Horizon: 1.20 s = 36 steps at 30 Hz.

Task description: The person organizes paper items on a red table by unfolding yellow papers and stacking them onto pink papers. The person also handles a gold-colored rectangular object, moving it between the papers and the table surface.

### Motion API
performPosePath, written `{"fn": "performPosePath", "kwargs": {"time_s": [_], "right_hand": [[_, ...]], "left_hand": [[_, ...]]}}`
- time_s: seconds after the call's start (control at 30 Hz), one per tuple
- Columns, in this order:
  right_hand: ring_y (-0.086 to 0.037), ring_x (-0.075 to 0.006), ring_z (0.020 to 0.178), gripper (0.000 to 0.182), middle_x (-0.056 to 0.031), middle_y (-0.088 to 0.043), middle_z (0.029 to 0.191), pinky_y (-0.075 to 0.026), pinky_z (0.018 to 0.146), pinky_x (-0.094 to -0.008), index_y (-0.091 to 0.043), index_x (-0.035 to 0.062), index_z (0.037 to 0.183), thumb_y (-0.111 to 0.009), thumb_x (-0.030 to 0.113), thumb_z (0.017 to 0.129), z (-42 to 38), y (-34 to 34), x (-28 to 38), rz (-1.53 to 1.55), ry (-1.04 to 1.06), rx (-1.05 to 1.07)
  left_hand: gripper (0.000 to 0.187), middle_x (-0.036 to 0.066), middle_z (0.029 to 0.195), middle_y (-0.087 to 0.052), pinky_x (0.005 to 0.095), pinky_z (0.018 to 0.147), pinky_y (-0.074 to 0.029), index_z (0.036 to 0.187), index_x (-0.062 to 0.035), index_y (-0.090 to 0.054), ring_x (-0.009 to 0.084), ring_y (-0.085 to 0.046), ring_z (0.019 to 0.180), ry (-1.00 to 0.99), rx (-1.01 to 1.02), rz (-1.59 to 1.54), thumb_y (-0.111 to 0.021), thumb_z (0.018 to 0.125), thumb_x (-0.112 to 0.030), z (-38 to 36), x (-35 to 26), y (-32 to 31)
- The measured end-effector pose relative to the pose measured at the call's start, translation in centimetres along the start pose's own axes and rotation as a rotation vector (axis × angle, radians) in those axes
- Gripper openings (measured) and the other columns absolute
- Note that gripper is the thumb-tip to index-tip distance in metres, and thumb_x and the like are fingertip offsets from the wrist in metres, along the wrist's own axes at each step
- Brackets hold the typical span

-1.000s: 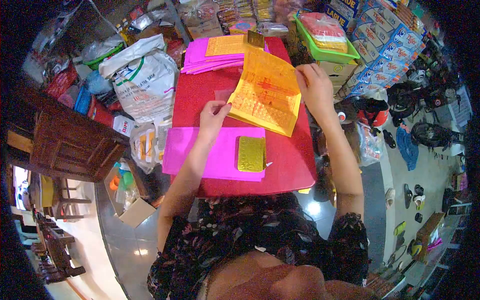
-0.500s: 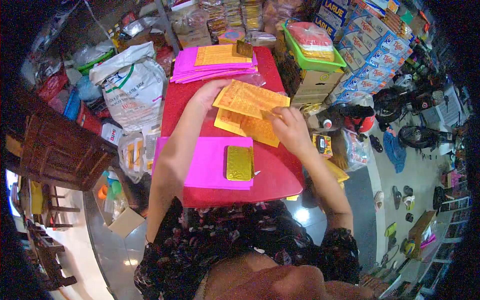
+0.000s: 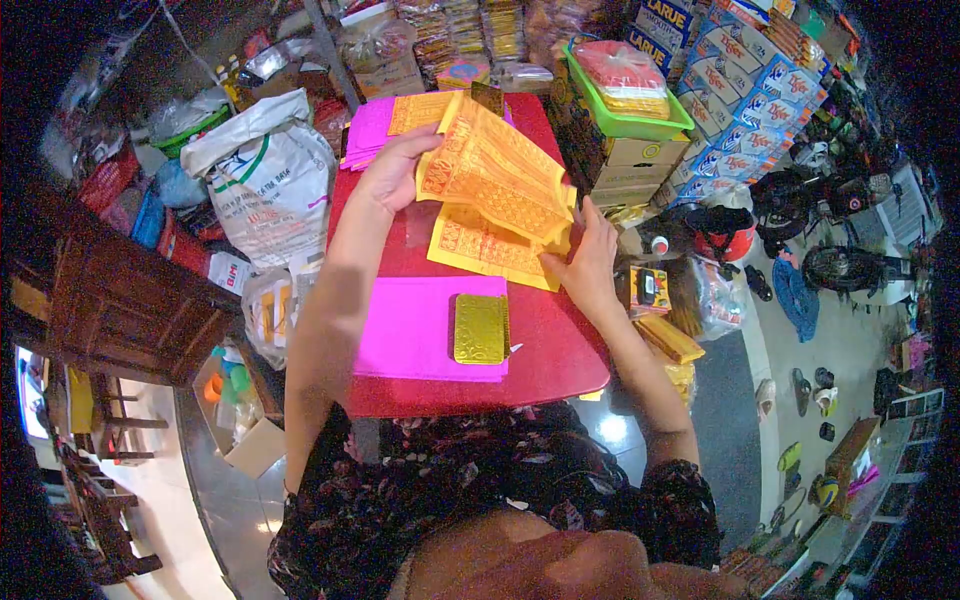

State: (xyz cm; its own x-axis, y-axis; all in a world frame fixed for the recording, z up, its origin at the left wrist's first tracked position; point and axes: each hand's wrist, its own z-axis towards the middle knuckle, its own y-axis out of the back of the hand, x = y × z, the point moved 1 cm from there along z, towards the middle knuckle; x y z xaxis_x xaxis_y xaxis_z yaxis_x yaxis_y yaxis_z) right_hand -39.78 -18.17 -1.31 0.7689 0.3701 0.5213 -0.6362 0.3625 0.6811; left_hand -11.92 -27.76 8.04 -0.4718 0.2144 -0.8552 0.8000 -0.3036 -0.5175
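My left hand point(image 3: 395, 170) is closed on the left edge of yellow paper sheets point(image 3: 495, 170) printed with orange patterns, raised above the table and slightly bent. My right hand point(image 3: 592, 255) is at their right edge, thumb and fingers apart; whether it touches the raised sheets is hard to tell. Beneath them is another yellow printed sheet point(image 3: 480, 245), near my right thumb. Closer to me, a gold embossed packet point(image 3: 480, 328) rests on bright pink paper point(image 3: 410, 330). Behind the raised sheets, a pink paper stack point(image 3: 370, 130) has a yellow sheet on top.
The red table point(image 3: 570, 350) has a rounded front corner. A green basket point(image 3: 625, 125) with packets stands on cartons at the right. To the left is a large white sack point(image 3: 265, 180). An open cardboard box point(image 3: 255, 445) sits on the floor, lower left.
The raised yellow sheets have come up and closer, now covering part of the far pink stack. My right hand has gone from pinching their right side to spread fingers beside the edge.
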Motion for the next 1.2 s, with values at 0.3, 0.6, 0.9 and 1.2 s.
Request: {"fn": "performPosePath", "kwargs": {"time_s": [0.3, 0.6, 0.9, 1.2], "right_hand": [[-0.02, -0.0316, 0.14, 0.123, -0.0171, -0.025, 0.15, -0.015, 0.114, -0.0468, -0.012, 0.0096, 0.148, -0.086, 0.048, 0.058, 3.2, 5.2, 1.2, 0.842, -0.034, 0.342], [-0.05, -0.0164, 0.115, 0.063, -0.0072, -0.053, 0.126, -0.036, 0.102, -0.0309, -0.047, 0.0034, 0.131, -0.075, 0.022, 0.078, 5.3, 2.9, 4.8, 0.797, 0.084, 0.367], [-0.051, -0.0057, 0.076, 0.02, 0.0024, -0.056, 0.077, -0.042, 0.068, -0.0244, -0.063, 0.0021, 0.086, -0.068, 0.021, 0.088, 6.3, 0.4, 13.1, 0.771, 0.094, 0.538], [-0.05, -0.0049, 0.078, 0.02, 0.0036, -0.056, 0.078, -0.043, 0.071, -0.024, -0.061, 0.0013, 0.086, -0.068, 0.02, 0.087, 5.6, 0.3, 16.3, 0.764, 0.161, 0.834]], "left_hand": [[0.036, 0.012, 0.117, -0.061, 0.0324, 0.093, -0.049, 0.125, 0.0029, -0.05, 0.0196, -0.06, 0.108, -0.183, 0.058, 0.134, -0.055, 0.091, -0.008, -6.6, -5.0, -3.0], [0.033, 0.01, 0.114, -0.062, 0.0302, 0.09, -0.05, 0.123, 0.0015, -0.049, 0.0171, -0.062, 0.104, -0.107, 0.048, 0.136, -0.053, 0.092, -0.009, -14.5, -4.0, -1.2], [0.041, 0.009, 0.118, -0.059, 0.0343, 0.093, -0.048, 0.127, 0.0004, -0.048, 0.0193, -0.058, 0.109, -0.222, -0.521, 0.277, -0.057, 0.093, -0.02, -25.0, -0.1, 9.1], [0.068, 0.017, 0.13, -0.05, 0.0457, 0.095, -0.047, 0.137, -0.0051, -0.035, 0.031, -0.054, 0.117, -0.263, -0.31, -0.002, -0.071, 0.084, -0.025, -28.2, 3.8, 7.3]]}}
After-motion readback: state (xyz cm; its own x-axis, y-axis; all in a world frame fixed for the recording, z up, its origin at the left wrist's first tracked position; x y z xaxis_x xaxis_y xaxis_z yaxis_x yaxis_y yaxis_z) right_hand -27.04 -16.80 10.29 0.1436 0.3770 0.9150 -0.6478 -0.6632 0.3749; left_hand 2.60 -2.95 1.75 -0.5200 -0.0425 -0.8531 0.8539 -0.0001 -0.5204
